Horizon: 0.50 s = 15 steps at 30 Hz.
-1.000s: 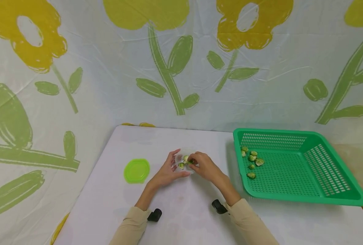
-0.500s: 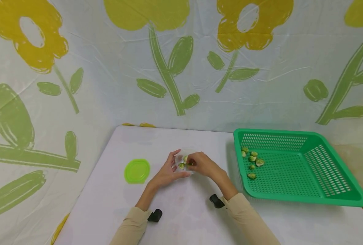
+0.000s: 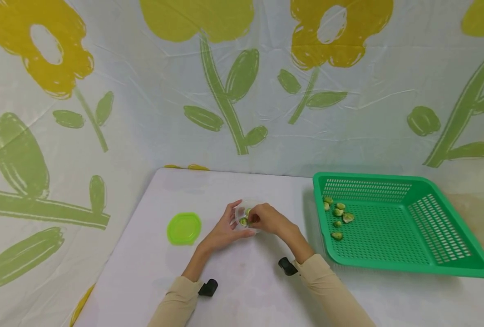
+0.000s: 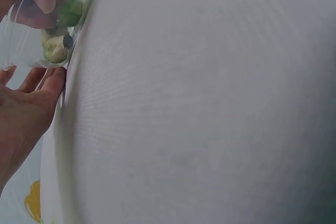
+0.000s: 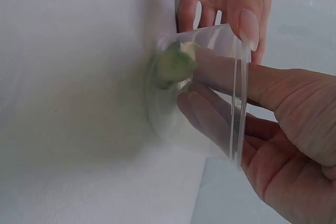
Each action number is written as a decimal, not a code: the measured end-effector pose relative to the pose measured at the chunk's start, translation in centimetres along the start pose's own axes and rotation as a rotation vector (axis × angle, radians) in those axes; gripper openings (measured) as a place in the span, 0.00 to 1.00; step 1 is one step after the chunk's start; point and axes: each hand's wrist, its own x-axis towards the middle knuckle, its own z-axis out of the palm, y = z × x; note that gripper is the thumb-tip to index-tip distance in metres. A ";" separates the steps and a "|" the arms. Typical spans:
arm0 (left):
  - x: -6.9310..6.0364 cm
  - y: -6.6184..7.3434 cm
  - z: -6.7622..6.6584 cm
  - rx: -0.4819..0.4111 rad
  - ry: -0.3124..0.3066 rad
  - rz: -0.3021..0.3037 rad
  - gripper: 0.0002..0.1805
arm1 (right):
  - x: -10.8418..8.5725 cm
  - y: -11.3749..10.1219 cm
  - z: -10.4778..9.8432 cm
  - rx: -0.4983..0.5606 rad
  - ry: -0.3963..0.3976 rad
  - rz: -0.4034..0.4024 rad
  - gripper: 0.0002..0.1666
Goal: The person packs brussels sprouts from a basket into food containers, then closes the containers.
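My left hand [image 3: 227,230] holds a clear plastic container [image 5: 210,145] from the side, its thumb at the rim in the right wrist view. Brussels sprouts lie in the container; a pale trimmed sprout [image 4: 56,48] shows near its base in the left wrist view. My right hand [image 3: 269,219] reaches in over the rim, pinching a green Brussels sprout [image 5: 176,65] at the fingertips, down by the base. The container walls blur this contact.
A lime green lid [image 3: 184,228] lies on the white table [image 3: 242,281], left of the hands. On the right stands a green basket [image 3: 413,268] with several Brussels sprouts [image 3: 338,212] along its left side. A flower-printed cloth [image 3: 144,118] hangs behind.
My right hand has lowered slightly into the container with the Brussels sprout, its fingers now deeper inside. My left hand keeps its hold on the container.
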 end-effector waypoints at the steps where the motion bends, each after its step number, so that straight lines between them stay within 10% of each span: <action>1: 0.0 0.0 0.0 0.000 -0.002 0.000 0.57 | -0.1 0.0 0.0 0.002 -0.006 0.005 0.03; 15: 0.1 -0.1 0.1 -0.005 -0.001 -0.002 0.57 | -0.7 0.0 -0.4 0.002 -0.005 -0.052 0.03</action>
